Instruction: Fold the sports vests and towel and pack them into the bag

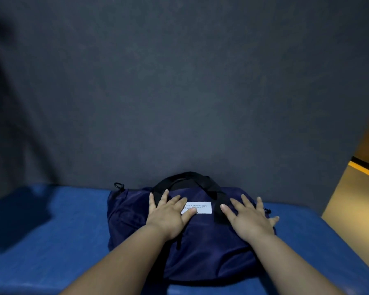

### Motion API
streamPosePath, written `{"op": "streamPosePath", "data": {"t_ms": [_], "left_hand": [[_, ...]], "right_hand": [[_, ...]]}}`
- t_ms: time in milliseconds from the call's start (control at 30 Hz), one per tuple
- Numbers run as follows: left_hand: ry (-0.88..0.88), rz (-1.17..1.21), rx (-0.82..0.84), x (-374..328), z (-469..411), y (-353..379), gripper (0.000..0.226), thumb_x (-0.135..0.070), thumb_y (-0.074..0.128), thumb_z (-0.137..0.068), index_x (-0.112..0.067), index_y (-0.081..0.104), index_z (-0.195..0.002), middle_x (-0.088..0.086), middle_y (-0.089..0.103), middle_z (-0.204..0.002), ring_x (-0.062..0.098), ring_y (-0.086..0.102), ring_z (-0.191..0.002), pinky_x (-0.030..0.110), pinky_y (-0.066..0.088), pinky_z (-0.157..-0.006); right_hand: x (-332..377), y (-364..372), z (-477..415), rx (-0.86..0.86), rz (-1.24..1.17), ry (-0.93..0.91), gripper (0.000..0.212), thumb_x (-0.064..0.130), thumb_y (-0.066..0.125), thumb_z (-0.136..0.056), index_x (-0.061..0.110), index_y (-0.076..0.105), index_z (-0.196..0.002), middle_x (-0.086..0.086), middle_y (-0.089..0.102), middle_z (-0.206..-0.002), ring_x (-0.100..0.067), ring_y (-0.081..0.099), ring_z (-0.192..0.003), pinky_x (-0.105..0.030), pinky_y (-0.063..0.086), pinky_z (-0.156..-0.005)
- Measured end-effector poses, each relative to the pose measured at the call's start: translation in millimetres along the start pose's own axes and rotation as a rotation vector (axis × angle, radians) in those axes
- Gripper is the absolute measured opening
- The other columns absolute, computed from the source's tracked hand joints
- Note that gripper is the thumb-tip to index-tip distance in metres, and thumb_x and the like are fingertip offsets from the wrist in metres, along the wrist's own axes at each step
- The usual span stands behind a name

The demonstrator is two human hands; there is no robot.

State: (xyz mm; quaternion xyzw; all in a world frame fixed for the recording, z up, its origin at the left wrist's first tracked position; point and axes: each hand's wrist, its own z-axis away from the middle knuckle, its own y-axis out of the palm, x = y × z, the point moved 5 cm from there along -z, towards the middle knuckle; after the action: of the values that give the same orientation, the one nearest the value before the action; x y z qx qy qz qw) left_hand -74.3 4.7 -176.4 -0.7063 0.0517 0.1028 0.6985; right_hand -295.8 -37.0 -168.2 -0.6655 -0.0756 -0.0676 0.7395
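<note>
Both forearms are cropped below; left hand and right hand press, fingers spread wide, on the navy bag, whose label text seems illegible.

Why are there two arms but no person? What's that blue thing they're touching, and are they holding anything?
The camera sits on the person's head and looks down, so you see only their own arms. The left hand and right hand lie flat, fingers spread, on a dark blue bag with black handles and a white label. The bag lies on a blue surface before a grey backdrop. The hands hold nothing; they only rest on the bag.
</note>
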Motion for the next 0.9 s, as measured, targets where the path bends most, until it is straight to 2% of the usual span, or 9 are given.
{"op": "streamPosePath", "data": {"t_ms": [600,900], "left_hand": [[0.0,0.041,-0.017,2.8,-32.3,18.4,0.066,-0.067,0.012,-0.094,-0.037,0.02,-0.152,-0.013,0.013,-0.161,0.015,-0.011,-0.149,0.055,-0.018,-0.115],[-0.048,0.003,0.062,-0.2,-35.6,12.3,0.067,-0.067,0.01,-0.095,-0.035,0.015,-0.154,-0.011,0.01,-0.162,0.017,-0.01,-0.149,0.056,-0.017,-0.114]], "right_hand": [[-6.0,10.4,-29.3,-0.072,-0.11,-0.008,0.073,0.081,0.017,-0.085,0.046,0.024,-0.148,0.019,0.003,-0.161,-0.018,-0.007,-0.15,-0.063,0.01,-0.114],[-3.9,10.4,-34.2,-0.075,-0.09,-0.008,0.071,0.08,0.016,-0.086,0.046,0.024,-0.148,0.019,0.004,-0.161,-0.019,-0.003,-0.149,-0.062,0.013,-0.113]]}}
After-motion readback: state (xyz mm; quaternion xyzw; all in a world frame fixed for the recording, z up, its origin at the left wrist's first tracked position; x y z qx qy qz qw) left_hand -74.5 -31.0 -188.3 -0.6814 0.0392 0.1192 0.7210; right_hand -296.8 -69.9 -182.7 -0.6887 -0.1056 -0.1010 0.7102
